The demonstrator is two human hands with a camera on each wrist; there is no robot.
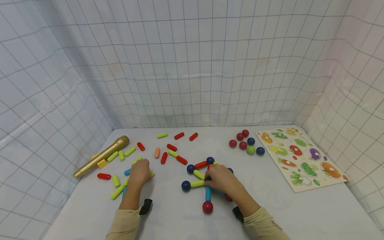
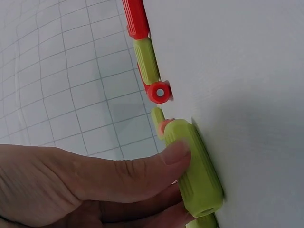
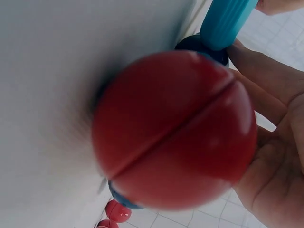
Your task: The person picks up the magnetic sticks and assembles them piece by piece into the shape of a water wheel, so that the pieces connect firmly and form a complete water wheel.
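Near the front edge of the white table (image 1: 300, 213), centre-right, lies a flat figure of magnetic rods and balls (image 1: 200, 174) — red, green and blue rods joined at dark blue balls, with a blue rod (image 1: 208, 193) running back to a red ball (image 1: 207, 207) nearest the person. Right hand (image 1: 220, 178) rests over the figure's middle, fingers curled down onto the joint; which piece they pinch is hidden beneath the hand, and the right wrist view is almost filled by the blurred red ball (image 3: 173, 130), with only the blue rod (image 3: 228, 21) and a palm edge showing. Left hand (image 1: 139, 172), toward the left edge, curls over a green rod (image 2: 194, 166) among the loose rods; the left wrist view shows the thumb (image 2: 142, 168) pressed against that rod's side, the other fingers largely out of frame. Further loose rods — red, green, one orange — are scattered across the table's left and middle. Gold toy microphone (image 1: 101, 156) lies by the left edge. Cluster of spare balls (image 1: 246, 142) sits toward the back, right of centre. Wooden peg puzzle (image 1: 301, 158) occupies the back right corner; its pictures are too small to identify.
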